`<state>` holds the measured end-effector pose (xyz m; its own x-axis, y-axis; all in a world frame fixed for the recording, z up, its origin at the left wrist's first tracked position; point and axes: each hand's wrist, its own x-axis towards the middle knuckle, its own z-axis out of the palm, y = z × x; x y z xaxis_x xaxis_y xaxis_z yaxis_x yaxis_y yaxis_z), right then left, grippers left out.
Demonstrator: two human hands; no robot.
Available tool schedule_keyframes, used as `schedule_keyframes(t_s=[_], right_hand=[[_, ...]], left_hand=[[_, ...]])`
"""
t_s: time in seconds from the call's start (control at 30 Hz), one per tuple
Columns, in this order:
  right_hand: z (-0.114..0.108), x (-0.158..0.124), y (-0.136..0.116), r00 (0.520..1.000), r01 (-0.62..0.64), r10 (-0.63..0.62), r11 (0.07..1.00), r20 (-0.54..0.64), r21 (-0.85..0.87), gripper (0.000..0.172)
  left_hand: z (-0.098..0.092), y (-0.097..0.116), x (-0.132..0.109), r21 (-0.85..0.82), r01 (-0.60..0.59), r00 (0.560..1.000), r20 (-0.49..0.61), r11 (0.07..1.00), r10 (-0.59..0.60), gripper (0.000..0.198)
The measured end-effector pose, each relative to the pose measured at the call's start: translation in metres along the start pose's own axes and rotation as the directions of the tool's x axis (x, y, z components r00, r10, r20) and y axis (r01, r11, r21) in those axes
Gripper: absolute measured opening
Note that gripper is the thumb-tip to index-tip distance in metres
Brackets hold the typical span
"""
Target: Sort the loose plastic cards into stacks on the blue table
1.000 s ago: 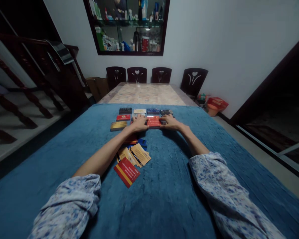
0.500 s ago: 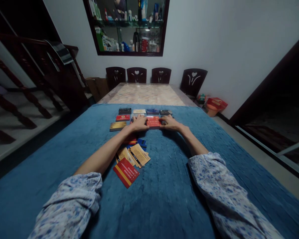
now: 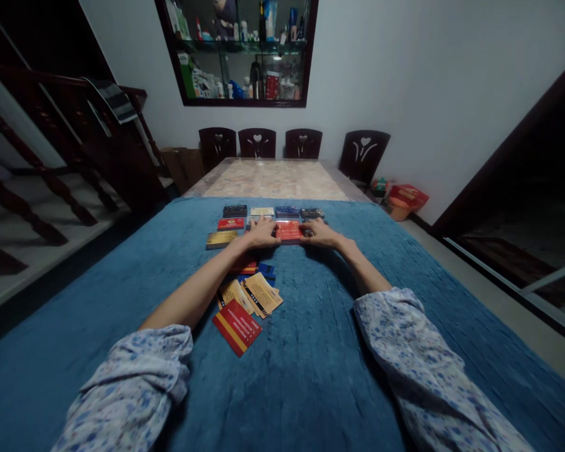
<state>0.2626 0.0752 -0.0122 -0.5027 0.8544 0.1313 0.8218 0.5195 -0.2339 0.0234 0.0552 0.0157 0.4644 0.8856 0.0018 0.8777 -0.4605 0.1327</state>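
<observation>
A stack of red cards (image 3: 289, 231) lies on the blue cloth between my two hands. My left hand (image 3: 263, 233) presses at its left edge, thumb against the side, fingers curved over neighbouring cards that it partly hides. My right hand (image 3: 320, 233) holds the right edge with thumb and fingers, covering part of a dark card behind. To the left sit a gold card stack (image 3: 221, 240) and a red-and-white card stack (image 3: 230, 224). Nearer to me, beside my left forearm, loose cards overlap: a red card with a yellow stripe (image 3: 237, 328), yellow cards (image 3: 262, 295) and blue ones (image 3: 266, 274).
Along the back run a black card stack (image 3: 235, 211), a pale one (image 3: 262, 212), a blue one (image 3: 287, 212) and another dark one (image 3: 312, 213). The blue cloth (image 3: 301, 376) covers the near part of a long table (image 3: 273, 179). Several chairs (image 3: 257, 143) stand at its far end.
Both hands keep their places at the red card stack. The whole view has shifted very slightly; the cards lie as before.
</observation>
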Motion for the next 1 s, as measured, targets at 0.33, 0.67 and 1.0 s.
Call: schedule_keyframes(t_s=[0.33,0.67,1.0], right_hand=[[0.003,0.000,0.003,0.998,0.047,-0.046,0.998,-0.034,0.042,0.037],[0.000,0.001,0.007,0.993,-0.008,0.008,1.000,-0.118,0.001,0.047],[-0.014,-0.005,-0.009,0.915,0.183,-0.144,0.981,-0.378,0.070,0.021]], left_hand=[[0.002,-0.001,-0.001,0.023,-0.027,0.999,-0.017,0.999,0.027,0.047],[0.005,-0.009,-0.003,-0.014,-0.074,0.987,-0.144,0.997,0.071,0.048],[0.003,-0.013,-0.025,-0.028,-0.223,0.912,-0.360,0.974,0.198,0.035]])
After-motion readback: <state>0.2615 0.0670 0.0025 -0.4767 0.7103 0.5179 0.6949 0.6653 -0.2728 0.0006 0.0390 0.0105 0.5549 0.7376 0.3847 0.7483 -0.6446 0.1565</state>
